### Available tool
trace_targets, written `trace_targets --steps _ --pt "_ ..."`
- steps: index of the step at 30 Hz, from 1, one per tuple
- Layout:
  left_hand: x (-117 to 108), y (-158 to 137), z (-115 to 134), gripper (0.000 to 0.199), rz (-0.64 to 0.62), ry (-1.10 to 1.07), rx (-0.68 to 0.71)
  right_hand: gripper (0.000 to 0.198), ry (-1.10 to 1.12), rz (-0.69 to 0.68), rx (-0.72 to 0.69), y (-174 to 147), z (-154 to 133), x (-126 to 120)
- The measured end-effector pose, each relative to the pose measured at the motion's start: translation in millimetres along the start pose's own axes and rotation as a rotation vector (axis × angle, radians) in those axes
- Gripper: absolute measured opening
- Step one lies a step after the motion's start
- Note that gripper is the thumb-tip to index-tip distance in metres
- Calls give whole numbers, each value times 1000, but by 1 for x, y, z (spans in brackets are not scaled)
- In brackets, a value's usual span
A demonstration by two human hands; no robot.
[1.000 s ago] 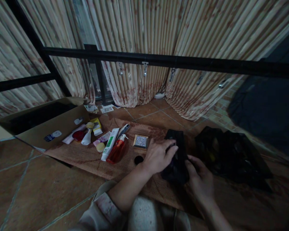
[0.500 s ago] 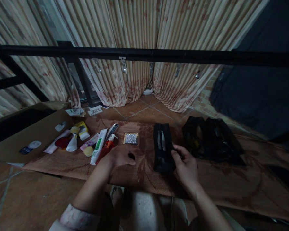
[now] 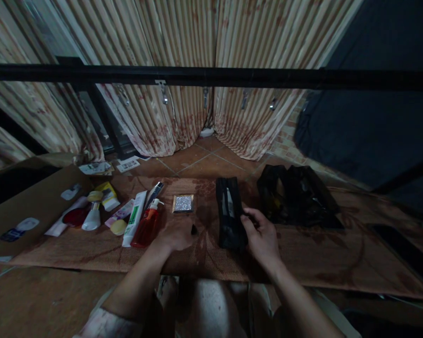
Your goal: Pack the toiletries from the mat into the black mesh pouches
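My right hand (image 3: 262, 233) grips the right edge of a black zip pouch (image 3: 231, 234), which lies upright along the cloth-covered surface. Pale strips show on the pouch's top. My left hand (image 3: 178, 233) hovers low over the cloth with its fingers drawn together; a small dark bit (image 3: 193, 229) shows at the fingertips, too unclear to name. Just beyond it lies a square, gold-edged case (image 3: 183, 203) with a glittery top. Left of that hand are a red pump bottle (image 3: 146, 230), a white tube with green print (image 3: 134, 219) and a dark, silver-capped tube (image 3: 153, 195).
Farther left lie a white, bulb-shaped item (image 3: 92, 216), a yellow packet (image 3: 108, 196), a round yellow piece (image 3: 118, 227) and a cardboard box (image 3: 38, 211). Black bags (image 3: 299, 197) rest at right, near a dark flat object (image 3: 405, 249). A black rail (image 3: 211, 77) crosses before the curtains.
The view has shifted, so most things sit farther left. My left hand's fingers have come closer together. My right hand stays on the black pouch.
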State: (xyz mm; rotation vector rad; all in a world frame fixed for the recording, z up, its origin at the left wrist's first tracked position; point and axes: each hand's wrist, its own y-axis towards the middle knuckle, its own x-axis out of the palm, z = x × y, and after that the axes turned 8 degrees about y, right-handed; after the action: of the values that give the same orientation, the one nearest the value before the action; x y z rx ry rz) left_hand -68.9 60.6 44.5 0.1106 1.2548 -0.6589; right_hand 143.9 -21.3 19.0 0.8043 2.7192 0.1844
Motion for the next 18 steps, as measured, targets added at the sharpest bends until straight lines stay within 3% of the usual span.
trace_targets --steps 9,18 --pt "-7 10 2 39 44 -266 115 31 -9 -17 -8 -1 -3 0" --pt "-16 5 14 39 23 -788 306 30 0 -22 -4 -1 -2 1"
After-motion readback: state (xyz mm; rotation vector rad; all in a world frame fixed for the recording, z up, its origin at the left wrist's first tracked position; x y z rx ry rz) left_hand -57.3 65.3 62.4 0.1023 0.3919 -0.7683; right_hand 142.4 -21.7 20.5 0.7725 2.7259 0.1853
